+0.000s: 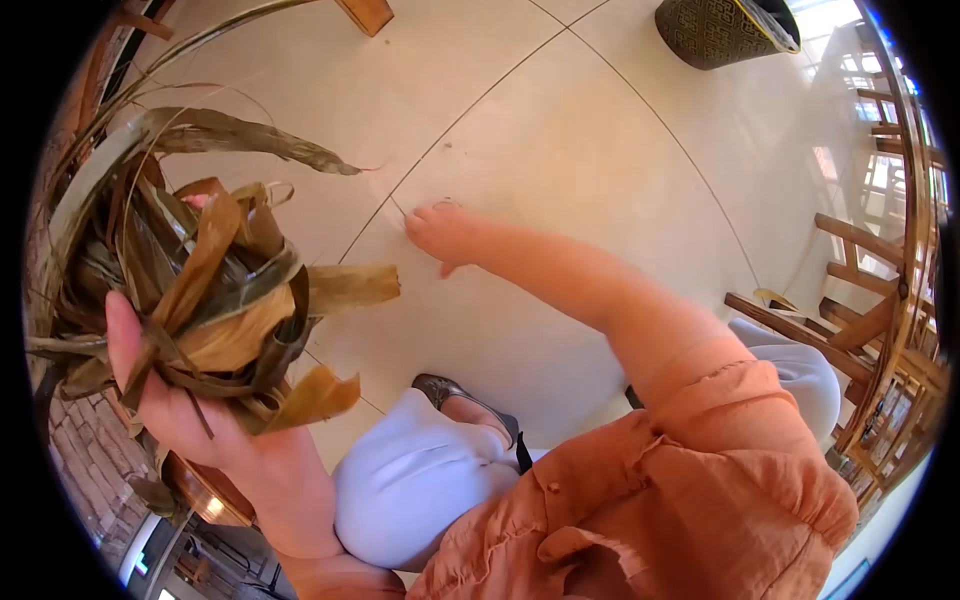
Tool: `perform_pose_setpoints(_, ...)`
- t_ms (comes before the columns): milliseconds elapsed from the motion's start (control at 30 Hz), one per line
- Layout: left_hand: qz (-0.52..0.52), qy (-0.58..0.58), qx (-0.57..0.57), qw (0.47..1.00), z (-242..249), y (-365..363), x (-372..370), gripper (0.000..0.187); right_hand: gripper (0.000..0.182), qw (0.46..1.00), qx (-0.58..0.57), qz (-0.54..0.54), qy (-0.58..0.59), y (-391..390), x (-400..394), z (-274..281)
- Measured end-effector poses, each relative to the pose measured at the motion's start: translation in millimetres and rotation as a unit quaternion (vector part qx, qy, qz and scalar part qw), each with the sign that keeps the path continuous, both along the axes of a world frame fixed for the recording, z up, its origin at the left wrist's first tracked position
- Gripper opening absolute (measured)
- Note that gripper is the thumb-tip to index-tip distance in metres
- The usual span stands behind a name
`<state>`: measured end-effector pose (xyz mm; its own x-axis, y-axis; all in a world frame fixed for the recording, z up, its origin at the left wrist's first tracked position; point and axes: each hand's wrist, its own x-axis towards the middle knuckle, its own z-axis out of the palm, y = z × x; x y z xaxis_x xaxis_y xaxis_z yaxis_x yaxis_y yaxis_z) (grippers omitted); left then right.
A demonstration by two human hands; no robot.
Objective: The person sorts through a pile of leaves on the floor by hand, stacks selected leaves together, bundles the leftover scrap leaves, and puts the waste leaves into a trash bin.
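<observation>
My left hand (190, 415) is wrapped round a large bundle of dried leaves (240, 330), brown and olive, held up at the left of the head view. Long curled strips stick out of the bundle, and one pale, blunt end points right. A small pink patch shows among the leaves near the top. My right hand (440, 232) reaches down low over the tiled floor, its fingers drawn together. A thin, faint strand shows by its fingertips; whether the fingers hold it is too small to make out.
Pale floor tiles (560, 150) with dark joints lie below. A dark patterned bin (715, 35) with a yellow rim stands at the top right. Wooden chairs (870, 330) line the right side. A wooden leg (367, 14) shows at the top. My shoe (465, 400) is below my right hand.
</observation>
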<state>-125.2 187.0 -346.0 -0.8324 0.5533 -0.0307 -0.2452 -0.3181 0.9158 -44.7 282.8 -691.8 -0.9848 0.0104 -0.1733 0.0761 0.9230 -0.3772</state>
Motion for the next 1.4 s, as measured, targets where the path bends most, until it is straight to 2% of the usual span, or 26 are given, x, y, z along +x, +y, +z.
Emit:
perform_pose_setpoints(67, -0.017, -0.023, -0.005, 1.0, 0, 3, -1, 0.042, 0.021, 0.998, 0.031, 0.047, 0.03, -6, 40, -3)
perform_pose_setpoints(133, -0.032, -0.049, -0.011, 0.998, -3, 7, 0, 0.042, 0.016, 0.996, 0.002, 0.07, 0.051, 1, 76, -7)
perform_pose_setpoints(200, -0.04, -0.092, -0.022, 0.995, -7, 10, 1, 0.043, 0.014, 0.999, -0.028, -0.032, 0.031, 5, 106, -7)
perform_pose_setpoints(233, -0.008, -0.135, -0.032, 0.99, -11, 12, -4, 0.042, 0.014, 0.995, -0.042, -0.083, 0.022, 8, 117, -9)
perform_pose_setpoints(267, -0.114, -0.123, -0.005, 0.986, -18, 10, -8, 0.041, 0.01, 0.988, -0.053, -0.147, 0.021, 12, 125, -10)
perform_pose_setpoints(333, -0.016, -0.131, -0.097, 0.987, -33, 18, -7, 0.041, 0.006, 0.96, -0.067, -0.272, 0.031, 28, 131, -6)
perform_pose_setpoints(367, -0.036, -0.15, -0.098, 0.983, -38, 24, -4, 0.038, 0.005, 0.917, -0.149, -0.361, 0.083, 39, 128, 3)
perform_pose_setpoints(400, -0.025, -0.133, -0.115, 0.984, -45, 30, 0, 0.038, 0.004, 0.859, -0.221, -0.441, 0.139, 50, 116, 39)
perform_pose_setpoints(433, -0.066, -0.162, -0.111, 0.978, -49, 33, 0, 0.038, 0.004, 0.785, -0.286, -0.512, 0.199, 61, 106, 78)
perform_pose_setpoints(500, -0.102, -0.177, -0.133, 0.97, -59, 44, 3, 0.041, 0.007, 0.664, -0.438, -0.504, 0.337, 77, 81, 143)
perform_pose_setpoints(533, -0.113, -0.169, -0.137, 0.969, -61, 50, 9, 0.041, 0.002, 0.627, -0.508, -0.456, 0.374, 78, 73, 187)
perform_pose_setpoints(633, -0.173, -0.143, -0.13, 0.966, -80, 62, 13, 0.049, 0.002, 0.694, -0.461, -0.358, 0.421, 65, 59, 266)
perform_pose_setpoints(700, -0.195, -0.175, -0.103, 0.96, -76, 69, 30, 0.053, 0.003, 0.79, -0.323, -0.339, 0.396, 60, 57, 285)
perform_pose_setpoints(800, -0.217, -0.195, -0.113, 0.95, -64, 74, 45, 0.054, 0.005, 0.848, -0.266, -0.263, 0.375, 68, 63, 290)
perform_pose_setpoints(833, -0.215, -0.199, -0.127, 0.948, -60, 74, 49, 0.054, 0.015, 0.878, -0.258, -0.227, 0.332, 71, 70, 292)
perform_pose_setpoints(933, -0.313, -0.131, -0.087, 0.936, -62, 70, 31, 0.052, 0.026, 0.875, -0.367, -0.131, 0.288, 83, 103, 316)
perform_pose_setpoints(967, -0.305, -0.129, -0.08, 0.94, -55, 69, 36, 0.046, 0.033, 0.868, -0.402, -0.089, 0.279, 94, 114, 323)
perform_pose_setpoints(1067, -0.241, -0.164, -0.123, 0.948, -24, 69, 52, 0.041, 0.035, 0.799, -0.49, -0.189, 0.294, 136, 145, 328)
perform_pose_setpoints(1100, -0.205, -0.164, -0.155, 0.952, -13, 64, 57, 0.044, 0.036, 0.858, -0.339, -0.269, 0.277, 162, 155, 325)
perform_pose_setpoints(1133, -0.205, -0.167, -0.169, 0.95, -6, 56, 61, 0.044, 0.038, 0.887, -0.179, -0.343, 0.253, 193, 167, 315)
perform_pose_setpoints(1167, -0.205, -0.169, -0.185, 0.946, -1, 46, 63, 0.045, 0.041, 0.871, 0.012, -0.383, 0.307, 222, 182, 293)
perform_pose_setpoints(1200, -0.206, -0.171, -0.202, 0.942, 5, 38, 67, 0.045, 0.043, 0.863, 0.104, -0.41, 0.278, 256, 202, 279)
perform_pose_setpoints(1233, -0.178, -0.151, -0.203, 0.951, 13, 32, 80, 0.046, 0.046, 0.819, 0.255, -0.448, 0.251, 293, 220, 249)
perform_pose_setpoints(1267, -0.149, -0.131, -0.204, 0.959, 20, 26, 99, 0.047, 0.046, 0.754, 0.306, -0.495, 0.305, 327, 241, 219)
perform_pose_setpoints(1333, -0.131, -0.112, -0.199, 0.965, 15, 19, 107, 0.048, 0.034, 0.656, 0.347, -0.609, 0.281, 360, 277, 185)
perform_pose_setpoints(1400, -0.155, -0.118, -0.192, 0.962, 5, 14, 102, 0.048, 0.024, 0.714, 0.313, -0.593, 0.202, 365, 308, 174)
